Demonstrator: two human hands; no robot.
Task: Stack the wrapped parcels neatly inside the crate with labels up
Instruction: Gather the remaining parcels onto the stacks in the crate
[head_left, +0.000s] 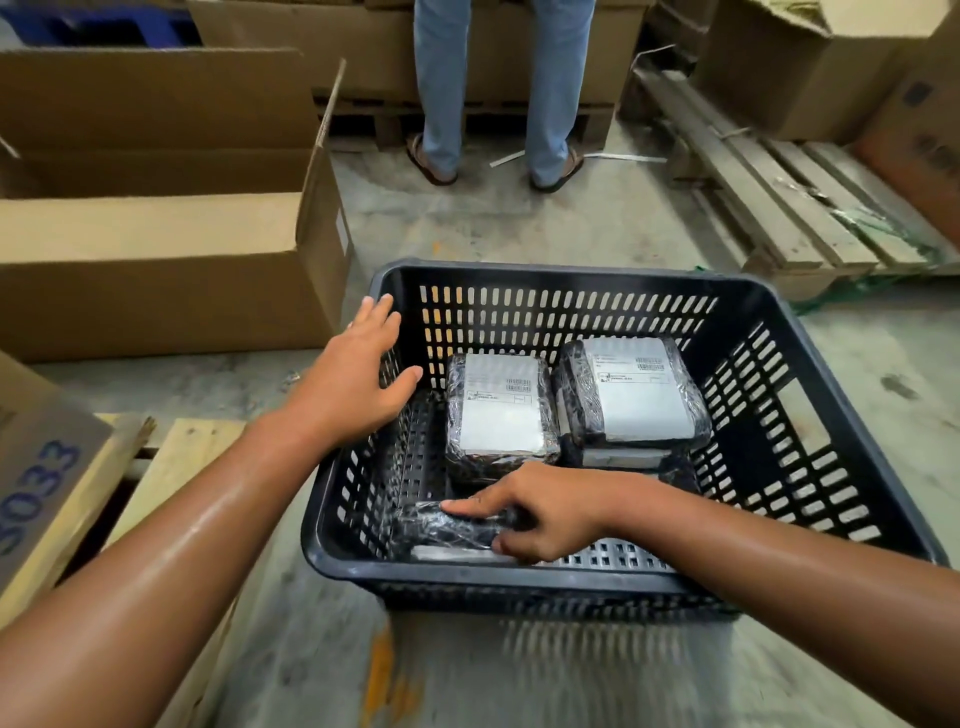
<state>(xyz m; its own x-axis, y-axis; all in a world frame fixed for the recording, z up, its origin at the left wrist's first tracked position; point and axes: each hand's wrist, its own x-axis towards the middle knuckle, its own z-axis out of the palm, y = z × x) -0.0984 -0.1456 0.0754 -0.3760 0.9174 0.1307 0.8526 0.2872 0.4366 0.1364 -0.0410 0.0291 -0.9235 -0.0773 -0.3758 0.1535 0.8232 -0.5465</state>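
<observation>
Concrete floor; crate (810, 332); right grip (540, 512) clasps parcel (447, 525).

The right hand (540, 512) grips a wrapped parcel (452, 525) inside the black crate (852, 410); the left hand (358, 374) hovers spread above its rim.

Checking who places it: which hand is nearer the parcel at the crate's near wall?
Right hand: its fingers grip that parcel. The left hand is apart, open over the crate rim's far-left corner.

Glossy film-wrapped parcels (497, 415) with matt paper labels lie in a perforated black plastic crate (571, 275).
</observation>
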